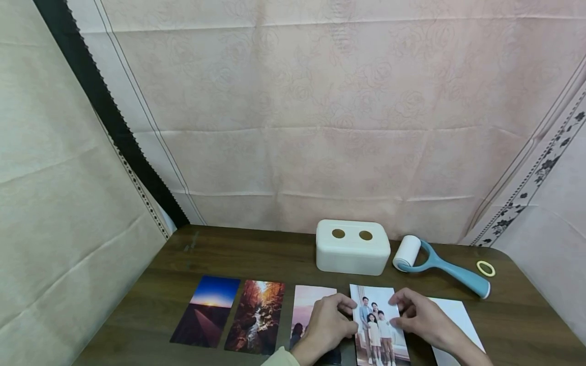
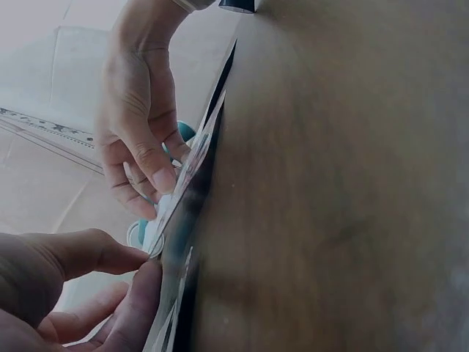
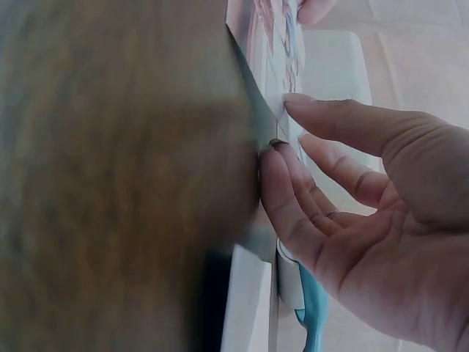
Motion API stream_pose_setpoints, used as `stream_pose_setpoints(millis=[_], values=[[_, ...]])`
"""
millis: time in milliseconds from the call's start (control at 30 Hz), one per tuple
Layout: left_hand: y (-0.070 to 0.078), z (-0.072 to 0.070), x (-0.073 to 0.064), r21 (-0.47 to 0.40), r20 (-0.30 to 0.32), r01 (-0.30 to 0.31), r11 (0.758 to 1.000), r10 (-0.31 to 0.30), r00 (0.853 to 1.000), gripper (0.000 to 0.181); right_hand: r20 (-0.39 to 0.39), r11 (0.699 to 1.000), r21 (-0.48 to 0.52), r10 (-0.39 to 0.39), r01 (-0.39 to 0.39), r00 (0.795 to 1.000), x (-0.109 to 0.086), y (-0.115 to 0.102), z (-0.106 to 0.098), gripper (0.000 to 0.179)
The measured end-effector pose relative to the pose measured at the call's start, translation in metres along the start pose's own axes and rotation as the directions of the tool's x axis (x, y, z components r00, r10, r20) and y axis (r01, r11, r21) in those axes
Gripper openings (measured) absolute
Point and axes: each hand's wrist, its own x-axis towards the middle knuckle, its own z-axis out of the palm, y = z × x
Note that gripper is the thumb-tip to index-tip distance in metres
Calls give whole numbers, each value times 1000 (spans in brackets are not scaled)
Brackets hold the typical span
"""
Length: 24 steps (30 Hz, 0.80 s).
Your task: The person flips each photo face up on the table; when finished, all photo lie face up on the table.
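A family photo print point(image 1: 373, 325) lies between the two hands, several people standing in it. My left hand point(image 1: 327, 323) pinches its left edge between thumb and fingers. At the opposite edge, my right hand point(image 1: 423, 317) grips it, the thumb point(image 3: 330, 117) on the picture side and the fingertips low beside the edge. Partly covered by the left hand and forearm is a pink-sky photo print point(image 1: 309, 302). Further left lie an autumn stream photo print point(image 1: 256, 315) and a sunset road photo print point(image 1: 208, 312). Under the right forearm shows a white sheet point(image 1: 458, 317), its other side hidden.
Behind the photos stands a white box point(image 1: 352, 256) with two round holes in its top. To its right are a lint roller point(image 1: 450, 269) with a blue handle and a pale yellow ring point(image 1: 486, 268). Cloth point(image 1: 320, 101) hangs behind the dark wooden table point(image 1: 229, 254).
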Motion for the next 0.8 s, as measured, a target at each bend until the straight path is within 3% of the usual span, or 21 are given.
stream_pose_setpoints(millis=[233, 533, 800], values=[[0, -1, -1, 50, 20, 2, 999, -3, 1000, 31, 28, 999, -14, -38, 39, 999, 0, 3, 1, 37], [0, -2, -2, 76, 60, -29, 997, 25, 998, 30, 2, 996, -79, -40, 40, 999, 0, 1, 5, 37], [1, -1, -1, 146, 56, -59, 988, 52, 997, 31, -6, 991, -123, -46, 45, 999, 0, -2, 5, 37]])
